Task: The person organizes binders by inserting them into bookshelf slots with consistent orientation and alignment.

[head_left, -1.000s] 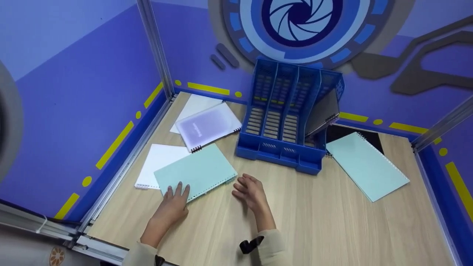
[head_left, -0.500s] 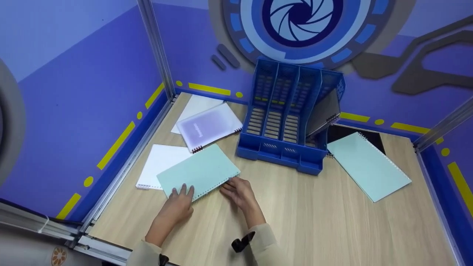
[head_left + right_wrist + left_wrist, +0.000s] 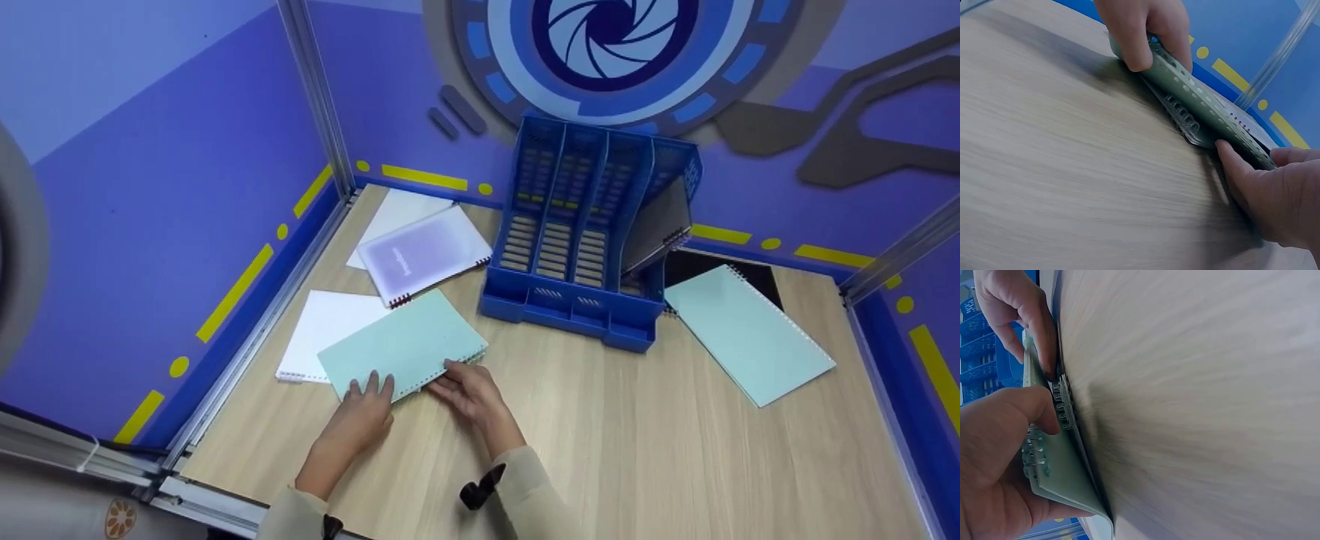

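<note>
A light green spiral notebook (image 3: 405, 341) lies at the left of the table, partly over a white notebook (image 3: 326, 326). My left hand (image 3: 360, 416) grips its near edge, fingers on the cover and the thumb (image 3: 1044, 419) below. At the same punched edge, farther right, my right hand (image 3: 472, 397) holds it with the thumb on top and fingers beneath. In the right wrist view this edge (image 3: 1202, 104) is raised. Under it shows another coil-bound notebook (image 3: 1182, 115), close to the tabletop.
A blue file rack (image 3: 566, 300) with several slots stands at the back; a dark notebook (image 3: 660, 225) leans in its rightmost slot. Behind my hands lie a purple notebook (image 3: 420, 255) and a white one (image 3: 390, 214). Another green notebook (image 3: 754, 337) overlaps a black one (image 3: 761, 281) at right.
My right hand has moved left from beside the green notebook to its coil edge and taken hold there. The left hand has stayed almost in place.
</note>
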`<action>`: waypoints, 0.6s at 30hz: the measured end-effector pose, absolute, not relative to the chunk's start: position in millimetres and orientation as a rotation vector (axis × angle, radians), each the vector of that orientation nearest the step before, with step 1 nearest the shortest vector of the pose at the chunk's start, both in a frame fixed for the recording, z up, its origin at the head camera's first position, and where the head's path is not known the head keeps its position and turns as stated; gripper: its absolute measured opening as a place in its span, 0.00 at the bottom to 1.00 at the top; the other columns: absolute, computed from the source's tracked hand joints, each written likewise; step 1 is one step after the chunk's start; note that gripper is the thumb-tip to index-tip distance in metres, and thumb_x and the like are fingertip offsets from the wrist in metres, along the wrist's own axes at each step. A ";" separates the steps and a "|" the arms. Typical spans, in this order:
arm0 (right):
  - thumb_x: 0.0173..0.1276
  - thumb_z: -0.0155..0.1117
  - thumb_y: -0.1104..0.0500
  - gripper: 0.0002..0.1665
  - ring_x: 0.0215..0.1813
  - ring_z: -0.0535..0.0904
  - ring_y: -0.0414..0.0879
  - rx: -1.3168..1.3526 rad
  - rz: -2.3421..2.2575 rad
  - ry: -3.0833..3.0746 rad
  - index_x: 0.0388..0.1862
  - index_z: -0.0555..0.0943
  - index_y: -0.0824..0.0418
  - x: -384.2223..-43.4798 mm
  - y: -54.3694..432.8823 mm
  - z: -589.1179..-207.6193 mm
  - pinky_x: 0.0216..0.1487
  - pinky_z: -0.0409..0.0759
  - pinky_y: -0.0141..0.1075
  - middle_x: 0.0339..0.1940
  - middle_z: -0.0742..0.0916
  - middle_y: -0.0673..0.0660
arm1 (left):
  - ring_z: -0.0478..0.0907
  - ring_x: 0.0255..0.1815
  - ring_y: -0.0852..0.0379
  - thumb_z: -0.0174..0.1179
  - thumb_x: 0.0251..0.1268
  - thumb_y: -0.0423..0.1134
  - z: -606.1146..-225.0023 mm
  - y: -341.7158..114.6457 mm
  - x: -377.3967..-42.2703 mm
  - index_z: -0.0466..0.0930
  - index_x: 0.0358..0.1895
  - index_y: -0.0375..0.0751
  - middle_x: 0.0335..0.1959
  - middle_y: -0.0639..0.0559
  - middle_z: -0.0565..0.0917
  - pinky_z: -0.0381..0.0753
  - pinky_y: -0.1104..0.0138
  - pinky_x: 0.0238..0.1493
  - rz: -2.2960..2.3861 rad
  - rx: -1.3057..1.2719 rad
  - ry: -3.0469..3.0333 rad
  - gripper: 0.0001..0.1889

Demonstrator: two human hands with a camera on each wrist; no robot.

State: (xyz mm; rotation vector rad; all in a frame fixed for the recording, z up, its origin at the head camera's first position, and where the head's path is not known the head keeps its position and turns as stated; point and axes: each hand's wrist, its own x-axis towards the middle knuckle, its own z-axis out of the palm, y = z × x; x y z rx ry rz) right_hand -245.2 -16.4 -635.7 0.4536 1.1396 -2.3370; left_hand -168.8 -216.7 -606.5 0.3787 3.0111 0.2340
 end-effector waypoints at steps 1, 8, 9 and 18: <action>0.77 0.54 0.70 0.21 0.61 0.81 0.64 0.450 -2.333 1.138 0.64 0.69 0.82 -245.2 -17.9 -635.6 0.60 0.79 0.51 0.59 0.80 0.77 | 0.72 0.57 0.15 0.57 0.68 0.32 -607.0 -216.5 -168.4 0.71 0.66 0.23 0.63 0.19 0.72 0.78 0.38 0.54 0.206 0.401 3.037 0.25; 0.76 0.54 0.71 0.19 0.57 0.83 0.62 0.463 -2.332 1.177 0.61 0.70 0.82 -243.6 -26.9 -635.0 0.52 0.84 0.46 0.55 0.83 0.78 | 0.76 0.53 0.17 0.64 0.66 0.31 -608.8 -213.6 -165.9 0.73 0.64 0.23 0.60 0.20 0.75 0.82 0.40 0.48 0.086 0.454 3.117 0.25; 0.76 0.54 0.71 0.19 0.56 0.84 0.62 0.463 -2.327 1.190 0.60 0.70 0.82 -243.6 -27.5 -635.0 0.51 0.84 0.45 0.54 0.83 0.78 | 0.76 0.53 0.17 0.65 0.65 0.31 -609.0 -213.5 -165.9 0.73 0.64 0.22 0.60 0.20 0.75 0.82 0.40 0.48 0.085 0.450 3.118 0.26; 0.76 0.54 0.70 0.14 0.49 0.87 0.59 0.467 -2.282 1.282 0.56 0.71 0.80 -244.9 -27.5 -634.3 0.48 0.85 0.43 0.48 0.86 0.74 | 0.75 0.55 0.16 0.59 0.69 0.26 -608.8 -208.7 -165.8 0.73 0.64 0.22 0.61 0.20 0.74 0.81 0.39 0.48 0.089 0.414 3.107 0.22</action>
